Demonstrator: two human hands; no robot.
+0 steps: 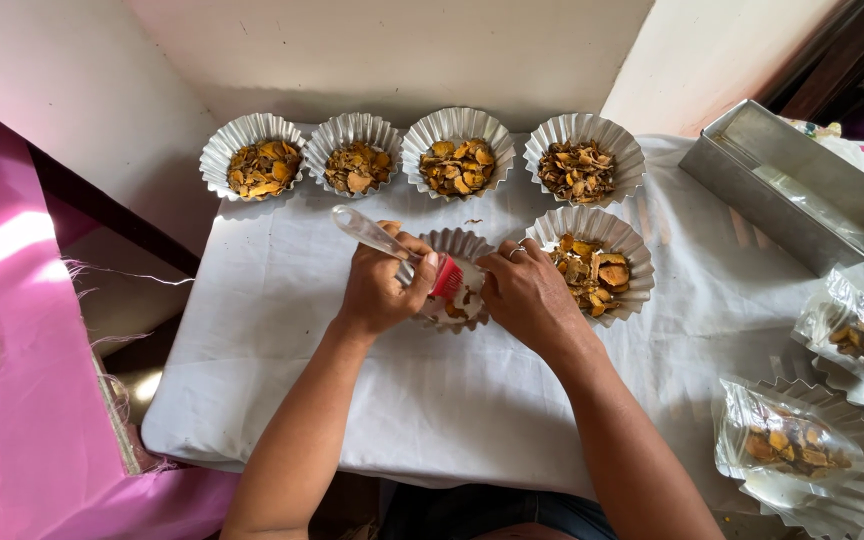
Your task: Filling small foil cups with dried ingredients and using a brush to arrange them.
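1. This looks like a home food-preparation corner, not a commercial kitchen.
2. A tabletop [282,330] draped in white cloth stands against a plain painted wall [402,50].
3. Fluted foil cups [457,150] filled with dried orange-brown chips line the top centre.
4. A metal loaf tin [802,190] sits at upper right.
5. Pink fabric [12,330] covers furniture at the left edge.
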